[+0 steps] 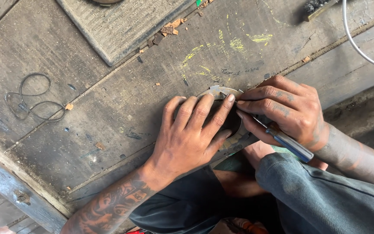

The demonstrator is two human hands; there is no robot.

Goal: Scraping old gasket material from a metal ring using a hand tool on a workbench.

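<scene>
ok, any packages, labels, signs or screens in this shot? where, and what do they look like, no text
None in view: no package, label, sign or screen.
Closest to markings: yellow chalk scribbles on the dark worn workbench, above the hands.
Left hand presses flat on a curved grey metal piece at the bench edge.
Right hand holds a blue-handled tool against that piece.

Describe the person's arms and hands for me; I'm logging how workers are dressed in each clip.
Both arms are bare, with no sleeves or gloves. The left forearm bears a large dark tattoo of faces and patterns. The left hand and right hand are smudged with grime, and the right hand's fingers carry small tattooed marks. The right forearm is darkened with dirt.
</scene>
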